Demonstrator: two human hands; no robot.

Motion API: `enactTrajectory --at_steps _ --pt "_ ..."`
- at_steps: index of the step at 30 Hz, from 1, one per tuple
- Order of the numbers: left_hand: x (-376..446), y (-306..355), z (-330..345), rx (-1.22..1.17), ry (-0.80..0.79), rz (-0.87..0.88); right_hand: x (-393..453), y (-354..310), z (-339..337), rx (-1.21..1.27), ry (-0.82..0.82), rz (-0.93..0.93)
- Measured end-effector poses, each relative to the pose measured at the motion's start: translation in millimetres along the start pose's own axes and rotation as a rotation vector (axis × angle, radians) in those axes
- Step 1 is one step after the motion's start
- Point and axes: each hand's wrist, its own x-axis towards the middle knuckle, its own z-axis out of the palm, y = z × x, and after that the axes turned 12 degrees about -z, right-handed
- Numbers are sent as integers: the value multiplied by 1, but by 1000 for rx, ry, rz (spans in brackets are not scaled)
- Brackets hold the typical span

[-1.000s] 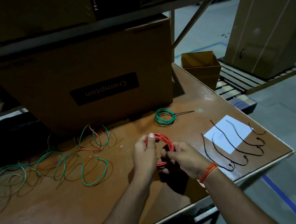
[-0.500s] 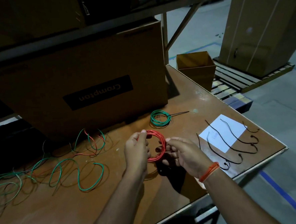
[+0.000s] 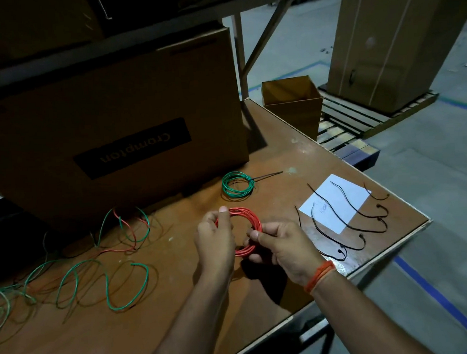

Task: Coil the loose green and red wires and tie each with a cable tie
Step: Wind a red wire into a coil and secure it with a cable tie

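Head view: left hand (image 3: 214, 243) and right hand (image 3: 283, 247) pinch red wire coil (image 3: 253, 225) above table (image 3: 181, 330). Tied green coil (image 3: 238, 188) beyond; loose wires (image 3: 107, 280) left. Cable ties (image 3: 350, 224) right. Box (image 3: 113, 115) label "Crompton", upside down.

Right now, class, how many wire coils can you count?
2: green coil on the table by the cardboard box; red coil held by left hand and right hand.

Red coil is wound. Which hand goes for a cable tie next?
Right. The loose cable ties lie just beyond the right hand, on that side of the table. The left hand can hold the red coil meanwhile.
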Motion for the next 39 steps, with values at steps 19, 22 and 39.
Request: enactTrajectory --at_steps 19,22,39 --pt "-17 0 13 -201 -248 -123 -39 -5 -45 -1215 276 -275" --pt "-18 -3 18 -206 -270 -147 -36 -6 -50 -1383 335 -232" --pt "-15 -15 15 -163 -163 -176 -29 -4 -39 -935 287 -432"
